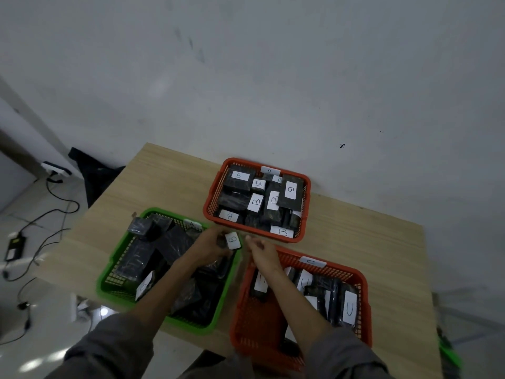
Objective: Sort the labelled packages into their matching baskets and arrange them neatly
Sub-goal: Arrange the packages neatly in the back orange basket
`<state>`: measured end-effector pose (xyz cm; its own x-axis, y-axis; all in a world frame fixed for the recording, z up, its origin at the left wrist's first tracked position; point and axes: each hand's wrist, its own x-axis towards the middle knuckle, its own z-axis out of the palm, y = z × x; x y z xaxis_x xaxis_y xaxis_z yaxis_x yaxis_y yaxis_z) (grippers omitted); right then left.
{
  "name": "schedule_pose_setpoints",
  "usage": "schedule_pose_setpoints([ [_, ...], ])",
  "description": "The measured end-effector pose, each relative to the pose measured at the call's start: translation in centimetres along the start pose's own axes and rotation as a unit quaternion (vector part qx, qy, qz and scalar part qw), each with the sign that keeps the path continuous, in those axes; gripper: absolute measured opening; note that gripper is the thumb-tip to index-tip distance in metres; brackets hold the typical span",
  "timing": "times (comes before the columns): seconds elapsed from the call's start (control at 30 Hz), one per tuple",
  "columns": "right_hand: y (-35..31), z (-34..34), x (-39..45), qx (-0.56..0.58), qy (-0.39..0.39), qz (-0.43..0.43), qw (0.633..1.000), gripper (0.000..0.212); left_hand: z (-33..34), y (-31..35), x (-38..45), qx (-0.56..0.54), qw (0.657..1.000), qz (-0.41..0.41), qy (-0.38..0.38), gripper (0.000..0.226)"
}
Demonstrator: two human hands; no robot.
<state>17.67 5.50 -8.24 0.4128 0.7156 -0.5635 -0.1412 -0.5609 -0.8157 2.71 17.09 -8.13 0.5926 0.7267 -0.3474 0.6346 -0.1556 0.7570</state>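
Note:
My left hand [211, 243] grips a small black package with a white "B" label [232, 240] above the far right corner of the green basket [109, 272], which holds several black packages. My right hand [261, 251] hovers just right of that package, fingers loosely curled, holding nothing. Beyond them stands the red basket tagged B [211, 198], filled with several black packages labelled B. The near red basket tagged C [246, 310] lies under my right forearm and holds several packages labelled C.
All three baskets sit on a light wooden table [355, 233] against a white wall. Cables and a power strip [54, 169] lie on the floor to the left. Something green [449, 354] shows past the table's right edge.

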Motion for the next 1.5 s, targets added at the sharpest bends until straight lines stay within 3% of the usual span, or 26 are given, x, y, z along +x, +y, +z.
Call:
schedule_pose_setpoints([
  [0.1, -0.4, 0.5, 0.6, 0.057, -0.013, 0.028, 0.998, 0.031, -0.7, 1.0, 0.8, -0.046, 0.997, 0.022, -0.061, 0.056],
  [0.2, -0.5, 0.6, 1.3, 0.083, 0.008, 0.024, 0.996, 0.027, -0.7, 2.0, 2.2, -0.091, 0.992, -0.006, -0.090, 0.053],
  [0.33, -1.3, 0.2, 2.7, 0.125, 0.057, 0.023, 0.990, 0.026, -0.5, 3.1, 5.1, -0.066, 0.997, -0.017, -0.038, 0.043],
  [0.63, -3.0, -0.8, 7.7, -0.001, 0.164, 0.025, 0.986, 0.019, 0.6, 4.6, 12.5, -0.076, 0.991, -0.105, -0.040, 0.026],
  [0.83, -2.0, -2.4, 8.0, 0.020, 0.211, 0.026, 0.977, 0.012, 1.4, 3.0, 14.7, -0.044, 0.983, -0.161, -0.084, 0.039],
  [1.27, -0.5, -1.3, 6.1, 0.026, 0.234, -0.002, 0.972, 0.013, 1.9, 2.7, 13.8, -0.023, 0.991, -0.119, -0.058, 0.042],
  [1.37, -0.1, -1.2, 5.5, 0.024, 0.227, -0.014, 0.973, 0.014, 2.1, 3.0, 12.5, 0.000, 0.997, -0.081, -0.013, 0.041],
  [1.5, 0.5, -1.2, 4.4, 0.012, 0.201, -0.027, 0.979, 0.014, 3.0, 3.5, 10.1, 0.025, 1.000, -0.001, -0.011, 0.040],
])
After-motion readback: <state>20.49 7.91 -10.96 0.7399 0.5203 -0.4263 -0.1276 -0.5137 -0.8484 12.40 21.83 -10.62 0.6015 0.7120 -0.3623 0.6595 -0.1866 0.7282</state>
